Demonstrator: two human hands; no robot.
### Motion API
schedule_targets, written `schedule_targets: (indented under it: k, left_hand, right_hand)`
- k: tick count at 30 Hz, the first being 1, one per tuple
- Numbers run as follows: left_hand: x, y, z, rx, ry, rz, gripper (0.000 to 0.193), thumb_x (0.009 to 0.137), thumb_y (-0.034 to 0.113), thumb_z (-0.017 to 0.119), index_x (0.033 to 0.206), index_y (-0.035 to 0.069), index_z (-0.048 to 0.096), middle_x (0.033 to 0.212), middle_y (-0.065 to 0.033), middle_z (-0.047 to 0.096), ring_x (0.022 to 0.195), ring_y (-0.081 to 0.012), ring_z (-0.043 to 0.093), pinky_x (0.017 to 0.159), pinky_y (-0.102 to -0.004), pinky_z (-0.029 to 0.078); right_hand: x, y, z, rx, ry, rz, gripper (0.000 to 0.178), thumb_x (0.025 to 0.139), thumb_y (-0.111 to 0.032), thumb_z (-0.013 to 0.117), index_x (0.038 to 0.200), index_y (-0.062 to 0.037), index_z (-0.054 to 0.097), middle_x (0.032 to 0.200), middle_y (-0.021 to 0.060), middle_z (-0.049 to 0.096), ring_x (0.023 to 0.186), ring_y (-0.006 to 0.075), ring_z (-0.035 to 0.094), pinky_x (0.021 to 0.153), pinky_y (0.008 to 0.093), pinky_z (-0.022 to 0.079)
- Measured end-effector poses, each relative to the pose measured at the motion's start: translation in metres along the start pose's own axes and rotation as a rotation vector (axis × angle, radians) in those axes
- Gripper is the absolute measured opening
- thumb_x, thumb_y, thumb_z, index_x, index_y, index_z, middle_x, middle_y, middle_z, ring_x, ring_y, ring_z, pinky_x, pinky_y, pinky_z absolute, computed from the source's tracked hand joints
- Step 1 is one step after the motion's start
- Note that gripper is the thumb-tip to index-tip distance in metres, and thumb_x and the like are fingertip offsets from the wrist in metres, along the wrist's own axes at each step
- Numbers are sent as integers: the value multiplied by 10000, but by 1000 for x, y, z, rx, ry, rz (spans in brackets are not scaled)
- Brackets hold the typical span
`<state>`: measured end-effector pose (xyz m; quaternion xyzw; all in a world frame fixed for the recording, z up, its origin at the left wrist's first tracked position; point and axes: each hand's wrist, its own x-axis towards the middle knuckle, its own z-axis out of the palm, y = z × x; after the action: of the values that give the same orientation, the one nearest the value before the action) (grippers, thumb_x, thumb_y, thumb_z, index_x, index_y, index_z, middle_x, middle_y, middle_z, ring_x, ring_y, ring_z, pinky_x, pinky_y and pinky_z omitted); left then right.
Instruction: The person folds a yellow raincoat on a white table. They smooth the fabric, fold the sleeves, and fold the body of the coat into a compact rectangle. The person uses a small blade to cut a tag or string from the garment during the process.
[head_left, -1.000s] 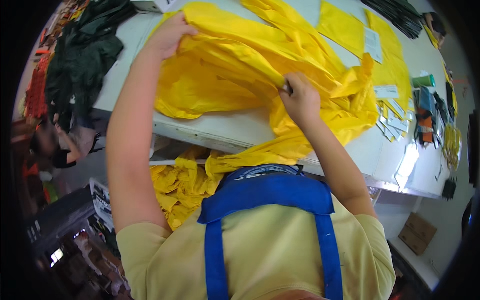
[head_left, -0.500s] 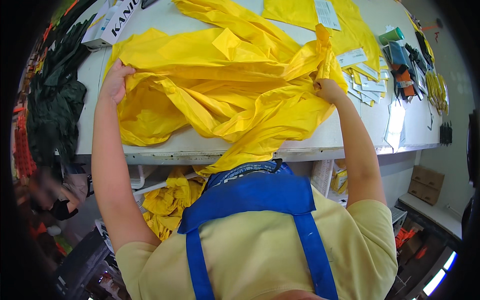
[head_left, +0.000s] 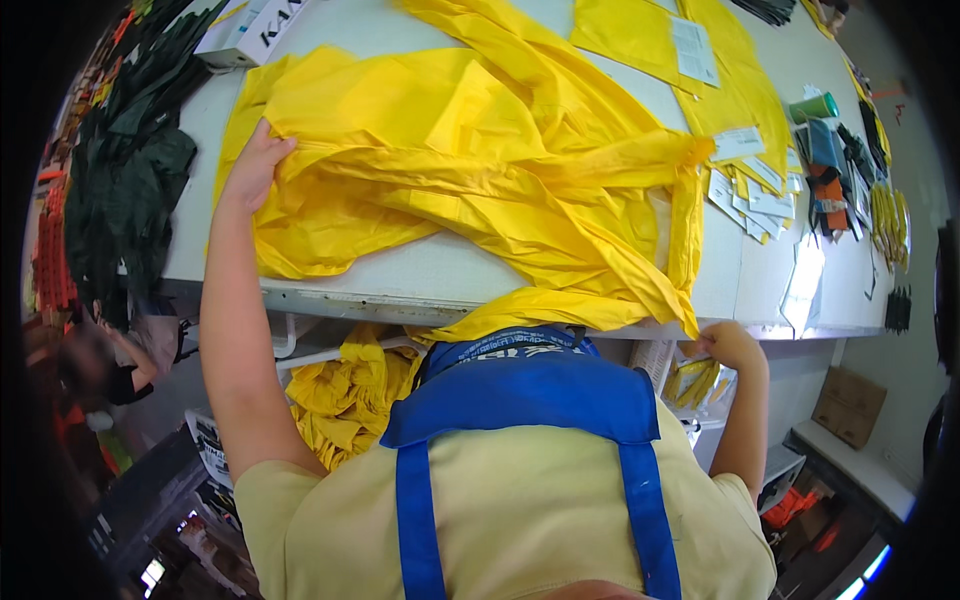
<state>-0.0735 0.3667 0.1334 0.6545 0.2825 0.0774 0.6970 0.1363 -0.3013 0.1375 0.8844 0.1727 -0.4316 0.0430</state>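
Note:
A large yellow garment (head_left: 400,190) of thin, shiny fabric lies spread and creased across the white table, and one part of it hangs down over the front edge against my blue apron (head_left: 520,400). At its left end, my left hand (head_left: 258,168) pinches the cloth between thumb and fingers. My right hand (head_left: 732,346) is low at the table's front edge, fingers closed at the tip of a corner that stretches tautly toward it. The fingertips of that hand are partly hidden.
Folded yellow garments (head_left: 630,40) with paper labels (head_left: 765,200) lie at the back right, near a green roll (head_left: 815,108). Dark green cloth (head_left: 130,200) hangs at the left, beside a white box (head_left: 245,35). Crumpled yellow cloth (head_left: 350,400) sits under the table. A person is at far left.
My right hand has come down and toward me, to the front edge, drawing the garment's right part with it. My left hand keeps its grip. The whole view has shifted slightly.

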Motion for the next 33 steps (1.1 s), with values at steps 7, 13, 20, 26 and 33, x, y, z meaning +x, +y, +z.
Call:
schedule_targets:
  k: [7,13,20,26,33]
  left_hand:
    - [-13,25,9,89,-18,92,684,761,-85,528,1390,62,305,1326,-94,479,1209,-185,471,1003,-286,355]
    - [-21,42,16,171,20,58,695,725,-122,478,1377,56,315,1289,-98,502,1187,-191,486,976,-278,369]
    - [-23,36,16,95,-5,53,828,663,-160,397,1440,70,230,1360,-101,448,1240,-200,453,1018,-274,335]
    - [-37,62,39,115,-75,81,762,689,-122,415,1410,62,251,1284,-117,496,1162,-175,487,948,-262,374]
    - [-29,69,62,202,61,220,394,851,95,618,1193,40,430,1030,-96,623,890,-132,578,748,-246,447]
  right_hand:
    - [78,-259,-61,353,360,-944,355,856,-250,653,1145,-51,602,1100,123,628,1017,246,594,856,316,466]
    - [107,-361,-36,-97,654,-912,185,841,-245,597,953,-100,574,853,103,614,804,300,622,661,416,502]
    - [26,-355,10,-187,71,-1188,170,818,-223,604,909,-87,648,808,115,651,738,291,649,655,406,505]
    - [65,-453,-33,570,241,-905,288,883,-308,605,843,-28,659,697,103,627,613,218,583,613,337,466]
    - [65,-436,-53,776,146,-884,396,876,-395,559,794,-22,664,665,133,622,589,254,575,614,363,471]
